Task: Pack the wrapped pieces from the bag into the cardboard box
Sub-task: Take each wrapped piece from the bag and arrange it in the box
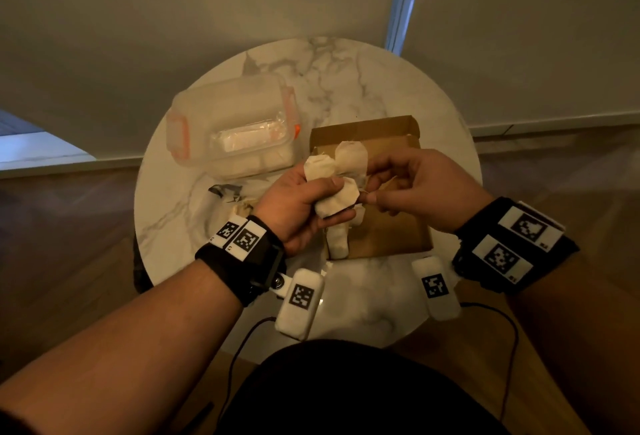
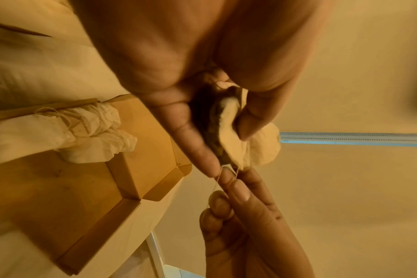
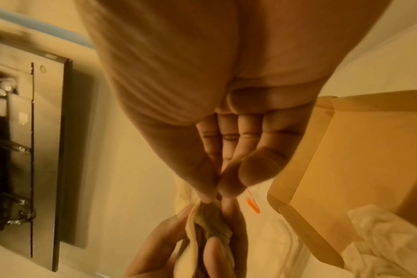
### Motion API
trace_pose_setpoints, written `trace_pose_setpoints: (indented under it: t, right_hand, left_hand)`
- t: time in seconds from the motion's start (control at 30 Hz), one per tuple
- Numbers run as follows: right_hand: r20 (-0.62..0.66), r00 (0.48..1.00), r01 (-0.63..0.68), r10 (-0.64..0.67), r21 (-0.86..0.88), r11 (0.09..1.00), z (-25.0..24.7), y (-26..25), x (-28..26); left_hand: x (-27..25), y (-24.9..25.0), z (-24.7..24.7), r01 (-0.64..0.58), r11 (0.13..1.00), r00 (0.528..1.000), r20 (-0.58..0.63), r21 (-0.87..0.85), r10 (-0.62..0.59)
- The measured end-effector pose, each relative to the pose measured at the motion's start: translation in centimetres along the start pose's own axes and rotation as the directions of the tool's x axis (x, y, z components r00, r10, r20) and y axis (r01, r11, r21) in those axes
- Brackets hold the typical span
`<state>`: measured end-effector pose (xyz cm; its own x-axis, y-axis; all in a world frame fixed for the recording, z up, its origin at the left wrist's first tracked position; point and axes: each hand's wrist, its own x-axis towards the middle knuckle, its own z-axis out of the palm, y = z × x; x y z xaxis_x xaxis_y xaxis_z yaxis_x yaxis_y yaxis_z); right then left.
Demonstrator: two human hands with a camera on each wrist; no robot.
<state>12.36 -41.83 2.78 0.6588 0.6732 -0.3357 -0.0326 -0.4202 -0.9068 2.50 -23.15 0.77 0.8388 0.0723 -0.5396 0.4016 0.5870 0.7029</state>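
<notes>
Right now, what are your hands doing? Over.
Left hand grips a bunch of tea bags. Right hand pinches their string. Cardboard box open below, one bag inside. Nothing blocking.

The left hand [image 1: 300, 207] covers the lower part of the wrapped pieces [image 1: 334, 180] it grips. Both hands hide much of the cardboard box [image 1: 391, 230] interior. The plastic container [image 1: 232, 126] contents are blurred. The bag [image 1: 225, 194] is partly hidden.
</notes>
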Motion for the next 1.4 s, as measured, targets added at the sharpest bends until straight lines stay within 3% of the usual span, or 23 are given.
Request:
trace_pose_setpoints:
  t: [0.2,0.3,0.47,0.63,0.8,0.97,1.07,1.17,1.27,1.4]
  right_hand:
    - [-0.063,0.988,0.122,-0.142,-0.248,0.961,0.8,-0.2,-0.3]
    - [-0.088,0.982,0.137,-0.167,-0.273,0.952,1.2,-0.4,-0.4]
    - [-0.120,0.980,0.141,-0.157,-0.129,0.982,1.3,-0.6,-0.4]
    - [-0.132,0.979,0.165,-0.157,0.052,0.985,1.2,-1.1,-0.7]
    - [-0.013,0.989,0.147,-0.146,0.136,0.980,0.6,-1.5,-0.8]
    - [0.140,0.982,0.073,-0.126,0.333,0.940,0.1,-1.9,-0.6]
    - [0.167,0.978,0.048,-0.125,0.405,0.913,0.0,-2.0,-0.2]
    - [0.084,0.990,0.076,-0.114,0.365,0.928,-0.3,-1.7,0.6]
    - [-0.019,0.997,0.076,-0.074,0.312,0.947,-0.9,-0.7,1.3]
    - [-0.063,0.997,0.064,-0.052,0.207,0.976,-1.5,0.8,1.5]
  left_hand:
    - [-0.2,0.1,-0.2,0.070,0.997,0.993,0.095,-0.018,-0.068]
    - [-0.1,-0.2,-0.4,0.096,0.995,0.995,0.039,0.003,-0.096]
    - [0.4,-0.4,-1.6,0.099,0.992,0.986,-0.124,-0.083,-0.109]
    - [0.5,-0.9,-2.4,0.105,0.990,0.975,-0.187,-0.092,-0.121]
    - [1.3,-0.5,-2.9,0.048,0.998,0.969,-0.239,-0.047,-0.058]
    - [1.9,0.1,-1.3,-0.003,0.998,0.988,-0.156,0.060,0.012]
    - [2.3,-0.1,-0.5,0.020,1.000,0.998,-0.065,0.017,-0.019]
    - [1.9,-0.4,-0.2,0.093,0.993,0.994,0.063,-0.076,-0.089]
    - [1.4,-0.5,-0.6,0.098,0.990,0.979,0.189,-0.101,-0.077]
    - [0.9,-0.5,-0.9,0.023,1.000,0.984,0.177,0.014,-0.025]
